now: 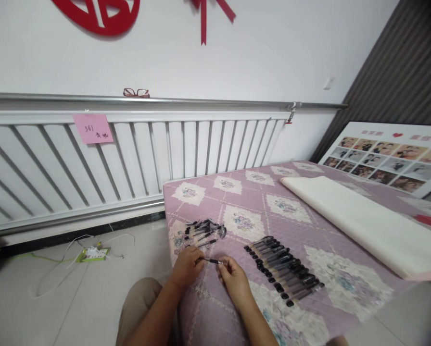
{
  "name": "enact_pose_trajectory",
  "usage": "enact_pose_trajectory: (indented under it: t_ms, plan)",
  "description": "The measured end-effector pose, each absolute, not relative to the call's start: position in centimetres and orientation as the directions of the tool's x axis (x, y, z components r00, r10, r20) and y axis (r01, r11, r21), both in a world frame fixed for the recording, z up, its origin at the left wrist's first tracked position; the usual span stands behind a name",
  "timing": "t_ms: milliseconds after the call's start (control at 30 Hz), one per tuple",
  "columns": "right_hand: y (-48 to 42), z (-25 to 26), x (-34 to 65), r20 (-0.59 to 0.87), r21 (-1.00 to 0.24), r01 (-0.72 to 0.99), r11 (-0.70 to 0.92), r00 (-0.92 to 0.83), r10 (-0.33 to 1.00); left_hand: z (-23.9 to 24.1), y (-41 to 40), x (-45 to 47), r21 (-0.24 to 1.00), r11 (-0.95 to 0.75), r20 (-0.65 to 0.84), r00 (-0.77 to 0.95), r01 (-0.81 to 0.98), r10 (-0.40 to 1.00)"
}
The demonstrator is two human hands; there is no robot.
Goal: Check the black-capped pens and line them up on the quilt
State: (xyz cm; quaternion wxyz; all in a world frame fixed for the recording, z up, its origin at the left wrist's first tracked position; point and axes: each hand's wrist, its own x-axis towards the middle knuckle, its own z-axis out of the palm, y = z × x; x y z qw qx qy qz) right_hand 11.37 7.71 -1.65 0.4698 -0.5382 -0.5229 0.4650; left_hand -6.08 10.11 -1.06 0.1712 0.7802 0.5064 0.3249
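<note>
Between both hands is a slim pen (212, 261) with a black grip section and a pale, shiny tip. My left hand (188, 265) pinches its left end, and the fingers of my right hand (233, 278) close around the tip end. Just beyond my left hand lies a loose pile of pen parts (203, 229), black and clear. To the right of my right hand, several black-capped pens (284, 266) lie side by side in a slanting row. All of these rest on a purple floral bedspread (213, 300). Whether a small part sits inside the right fingertips is hidden.
A folded cream cloth or mat (352, 221) lies on the bed's right side. A photo board (381, 156) leans behind it. A white radiator (186, 149) runs along the wall, with glasses (136, 92) on its pipe. A power strip (93, 253) with cables lies on the floor.
</note>
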Motion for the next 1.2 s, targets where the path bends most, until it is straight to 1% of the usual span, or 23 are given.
enact_pose_trajectory:
  t_ms: [533,767,867,1000,1100,1200]
  plan:
    - [7.5,-1.6,11.3,0.02,-0.988,0.155,0.018,0.012,1.0,-1.2,10.3,-6.1,0.592,-0.408,0.319,0.264,0.695,0.91]
    - [7.2,-0.8,11.2,0.011,-0.989,0.15,0.003,0.057,0.998,-0.9,10.0,-6.1,0.604,-0.412,0.327,0.26,0.682,0.909]
    - [7.1,-0.5,11.1,-0.005,-0.991,0.133,-0.02,0.114,0.993,-1.0,10.0,-6.1,0.624,-0.395,0.333,0.228,0.674,0.915]
    - [7.0,-0.7,11.1,-0.003,-0.993,0.119,-0.021,0.152,0.988,-1.4,10.2,-6.3,0.664,-0.323,0.335,0.118,0.675,0.935]
    - [7.1,-1.3,11.2,0.038,-0.983,0.183,0.01,0.148,0.988,-1.6,10.2,-6.3,0.683,-0.276,0.331,0.05,0.677,0.942]
    - [7.6,-1.8,11.3,0.086,-0.964,0.261,0.048,0.138,0.987,-1.7,10.1,-6.3,0.691,-0.264,0.323,0.038,0.673,0.946]
